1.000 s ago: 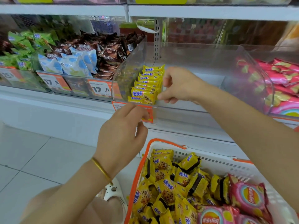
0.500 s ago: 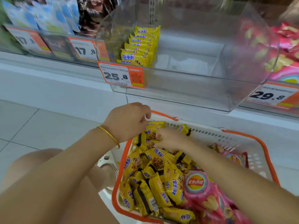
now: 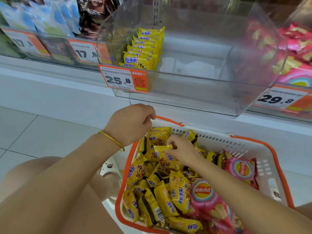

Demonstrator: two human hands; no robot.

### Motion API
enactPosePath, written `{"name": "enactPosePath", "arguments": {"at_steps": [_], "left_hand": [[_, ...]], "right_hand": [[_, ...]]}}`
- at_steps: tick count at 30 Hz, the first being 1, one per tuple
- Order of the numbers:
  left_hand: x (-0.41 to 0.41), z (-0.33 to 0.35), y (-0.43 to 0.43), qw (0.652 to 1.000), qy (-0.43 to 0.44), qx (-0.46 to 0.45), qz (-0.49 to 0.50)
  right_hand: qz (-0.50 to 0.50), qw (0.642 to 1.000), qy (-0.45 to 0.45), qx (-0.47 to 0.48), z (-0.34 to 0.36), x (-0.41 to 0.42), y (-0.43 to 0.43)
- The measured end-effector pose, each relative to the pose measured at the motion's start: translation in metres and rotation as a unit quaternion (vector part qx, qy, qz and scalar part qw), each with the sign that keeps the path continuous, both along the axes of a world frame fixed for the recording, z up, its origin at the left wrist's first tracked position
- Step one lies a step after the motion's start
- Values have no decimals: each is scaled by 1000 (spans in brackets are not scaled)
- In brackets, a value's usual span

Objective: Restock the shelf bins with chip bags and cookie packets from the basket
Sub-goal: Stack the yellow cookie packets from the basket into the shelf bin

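Observation:
A white basket with an orange rim (image 3: 253, 141) stands on the floor, full of yellow cookie packets (image 3: 175, 191) and pink chip bags (image 3: 239, 168). My right hand (image 3: 182, 149) reaches into it and pinches the end of a yellow cookie packet (image 3: 164, 148). My left hand (image 3: 130, 124) hovers over the basket's left rim with fingers loosely curled, holding nothing. Above, a clear shelf bin (image 3: 219, 92) holds a row of yellow cookie packets (image 3: 143, 49) at its left; the rest of it is bare.
Price tags 25.8 (image 3: 123, 80) and 29.8 (image 3: 276, 98) hang on the bin fronts. Pink chip bags (image 3: 297, 53) fill the bin to the right; blue and brown packets (image 3: 67, 17) fill bins to the left. My knee and a white shoe (image 3: 110, 168) are beside the basket.
Both hands came down from the shelf bin to the basket. The right hand went in among the packets and now pinches a yellow one; the left stayed over the rim.

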State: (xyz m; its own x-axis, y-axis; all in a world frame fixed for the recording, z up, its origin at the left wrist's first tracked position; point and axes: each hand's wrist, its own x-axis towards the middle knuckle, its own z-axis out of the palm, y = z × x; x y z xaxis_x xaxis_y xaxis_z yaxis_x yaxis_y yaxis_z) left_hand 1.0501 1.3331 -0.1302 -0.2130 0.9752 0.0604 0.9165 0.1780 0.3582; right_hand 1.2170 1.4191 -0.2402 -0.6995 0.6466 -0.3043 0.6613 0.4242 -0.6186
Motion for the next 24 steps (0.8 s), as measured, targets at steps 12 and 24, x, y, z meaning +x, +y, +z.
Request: {"name": "enactPosePath", "arguments": {"at_steps": [12, 24], "left_hand": [[2, 80, 4, 943, -316, 102, -19], [-41, 124, 50, 994, 25, -105, 12]], "right_hand": [[-12, 956, 265, -124, 179, 4, 1], [36, 991, 98, 78, 220, -59, 85]]}}
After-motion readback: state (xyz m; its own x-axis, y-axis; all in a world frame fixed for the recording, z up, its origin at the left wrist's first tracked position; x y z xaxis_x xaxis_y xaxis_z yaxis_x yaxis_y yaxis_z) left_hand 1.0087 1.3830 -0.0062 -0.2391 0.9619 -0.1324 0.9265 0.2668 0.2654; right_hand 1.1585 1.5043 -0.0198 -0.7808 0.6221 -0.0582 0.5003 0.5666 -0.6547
